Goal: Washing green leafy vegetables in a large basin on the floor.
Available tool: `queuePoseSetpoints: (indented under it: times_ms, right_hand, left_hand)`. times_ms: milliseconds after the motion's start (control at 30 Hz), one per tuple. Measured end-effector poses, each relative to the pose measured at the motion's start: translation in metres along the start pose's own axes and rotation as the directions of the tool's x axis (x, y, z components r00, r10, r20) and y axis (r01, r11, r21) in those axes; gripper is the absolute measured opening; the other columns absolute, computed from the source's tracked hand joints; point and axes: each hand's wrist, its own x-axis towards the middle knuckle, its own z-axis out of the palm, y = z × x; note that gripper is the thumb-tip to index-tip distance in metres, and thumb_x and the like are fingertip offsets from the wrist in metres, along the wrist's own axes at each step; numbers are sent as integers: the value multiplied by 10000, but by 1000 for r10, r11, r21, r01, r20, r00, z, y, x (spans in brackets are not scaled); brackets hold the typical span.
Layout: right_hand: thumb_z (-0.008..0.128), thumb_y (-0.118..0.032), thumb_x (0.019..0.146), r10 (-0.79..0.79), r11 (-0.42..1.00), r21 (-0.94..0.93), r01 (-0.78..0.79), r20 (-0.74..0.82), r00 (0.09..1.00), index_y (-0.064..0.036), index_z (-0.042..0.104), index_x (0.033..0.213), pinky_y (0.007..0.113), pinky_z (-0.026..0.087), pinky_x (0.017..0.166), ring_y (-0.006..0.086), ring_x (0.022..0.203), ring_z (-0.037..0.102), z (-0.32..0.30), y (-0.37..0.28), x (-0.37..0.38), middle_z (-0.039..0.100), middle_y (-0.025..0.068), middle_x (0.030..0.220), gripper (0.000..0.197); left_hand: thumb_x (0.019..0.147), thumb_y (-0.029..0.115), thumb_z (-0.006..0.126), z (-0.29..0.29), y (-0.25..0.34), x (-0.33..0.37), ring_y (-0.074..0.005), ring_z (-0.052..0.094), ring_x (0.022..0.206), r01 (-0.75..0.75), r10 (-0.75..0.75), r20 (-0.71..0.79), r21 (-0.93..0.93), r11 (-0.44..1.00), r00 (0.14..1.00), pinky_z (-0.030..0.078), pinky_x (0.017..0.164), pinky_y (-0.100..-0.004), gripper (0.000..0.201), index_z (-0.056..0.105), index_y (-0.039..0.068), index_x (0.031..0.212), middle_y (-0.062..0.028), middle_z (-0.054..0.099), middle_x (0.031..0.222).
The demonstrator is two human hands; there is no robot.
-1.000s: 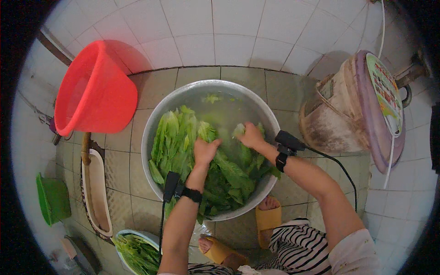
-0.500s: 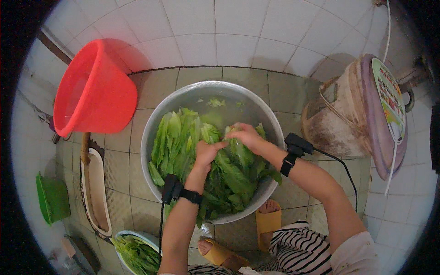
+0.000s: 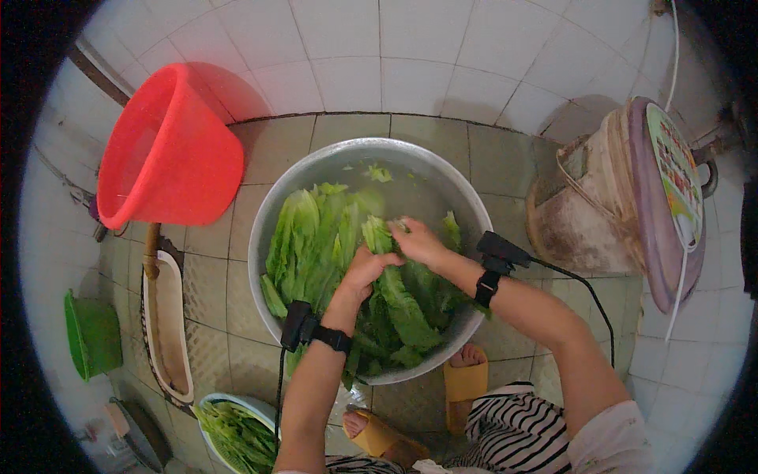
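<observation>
A long green leaf [image 3: 404, 304] lies in the basin [image 3: 267, 304], its pale end between the two hands. The left hand [image 3: 368, 268] is clamped on it, thumb across its upper part, the other fingers mostly hidden. The right hand [image 3: 421, 242] is just right of the pale end, fingers bent toward it; whether they pinch it, I cannot tell. More greens [image 3: 304, 237] lie left of the left hand.

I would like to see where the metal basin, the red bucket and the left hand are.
Metal basin [image 3: 369, 143]: head view, on its far rim.
Red bucket [image 3: 199, 162]: head view, on its outer wall.
Left hand [image 3: 366, 271]: head view, on its back, near the thumb.
</observation>
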Motion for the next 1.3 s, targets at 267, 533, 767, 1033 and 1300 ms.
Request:
queuePoseSetpoints:
  times_ms: [267,533,767,1033,1300]
  right_hand:
    - [466,-372,793,-109,884,-454,113,35,993,62,488,931,417,425,694,370,789,553,-30,-39,-16,556,255,800,456]
    - [514,-124,715,-62,466,-885,0,-33,998,54,415,1025,427,476,632,359,743,584,-62,26,-13,588,203,768,371]
    - [528,-111,678,30,669,-742,37,77,997,47,370,1079,443,448,721,394,818,554,-41,32,6,564,249,867,459]
    - [567,-234,692,-225,942,-288,171,-164,961,-1,91,1280,418,382,837,421,962,467,-26,24,10,475,306,1022,791]
    - [539,-153,687,13,869,-495,30,82,997,-5,473,1069,415,422,762,393,871,522,-29,38,16,540,256,934,415]
  left_hand:
    - [595,-12,672,26,4,-9,-146,524,855,-422,438,-67,168,891,897,425,715,-283,423,515,10,988,-54,564,933]
    - [598,87,711,13,-13,10,-150,562,733,-300,348,-101,323,897,932,451,663,-292,320,586,8,881,-61,610,837]
    - [600,124,703,-5,-39,29,-158,556,651,-54,176,-305,370,927,936,445,585,-305,247,578,-30,748,-76,601,738]
    - [644,56,650,11,-2,-2,-181,579,724,-320,317,-131,-2,947,939,473,641,-304,290,569,-18,912,-85,605,838]
    - [614,67,655,0,-18,16,-156,561,682,-129,199,-268,256,958,943,445,624,-284,244,592,-4,839,-54,601,793]
